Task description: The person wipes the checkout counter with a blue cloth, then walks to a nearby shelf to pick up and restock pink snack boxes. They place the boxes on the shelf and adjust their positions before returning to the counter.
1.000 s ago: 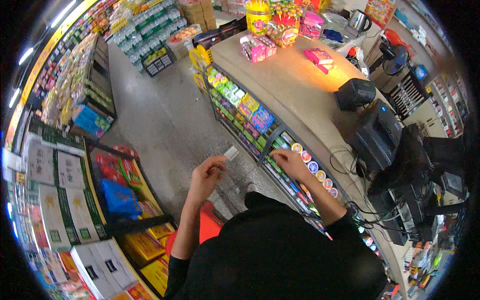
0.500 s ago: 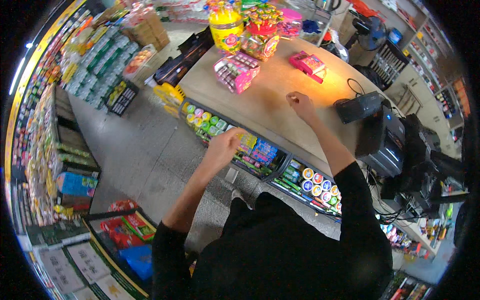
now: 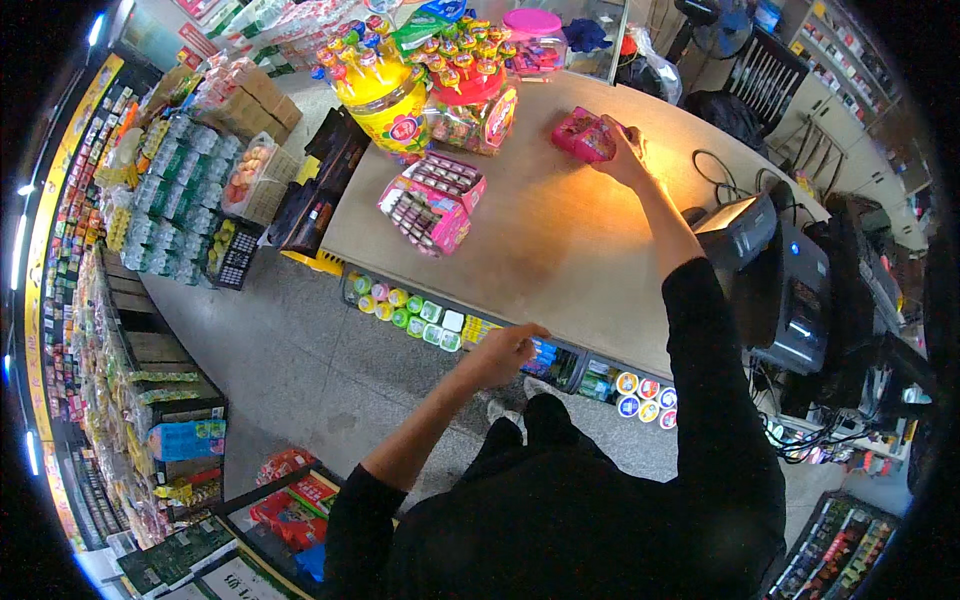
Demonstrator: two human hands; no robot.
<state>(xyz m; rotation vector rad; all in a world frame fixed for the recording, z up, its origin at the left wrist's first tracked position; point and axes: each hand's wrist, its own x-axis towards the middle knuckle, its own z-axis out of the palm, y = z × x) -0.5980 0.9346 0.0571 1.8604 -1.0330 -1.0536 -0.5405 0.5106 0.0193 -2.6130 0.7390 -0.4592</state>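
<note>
On the far part of the counter (image 3: 520, 235), a small pink display box (image 3: 580, 136) is held at its right end by my right hand (image 3: 627, 155), the fingers curled over the edge. What lies inside the box is too small to make out. My left hand (image 3: 500, 357) hovers near the counter's front edge, empty, its fingers bent and slightly apart with one pointing forward. Left of the pink box stand a jar with a red lid and lollipops (image 3: 470, 115) and a yellow tub of lollipops (image 3: 390, 110). Nearer sits an open pink carton of small packs (image 3: 432, 205).
A black card terminal (image 3: 737, 228) and a black printer-like machine (image 3: 785, 300) occupy the counter's right, with loose cables. Below the front edge runs a rack of round tubs (image 3: 400, 308). Shelves of packets (image 3: 110, 400) and stacked bottles (image 3: 180, 200) line the left.
My right hand has reached forward and taken hold of the pink box. My left hand has shifted right along the counter's front edge. The view has moved with my head.
</note>
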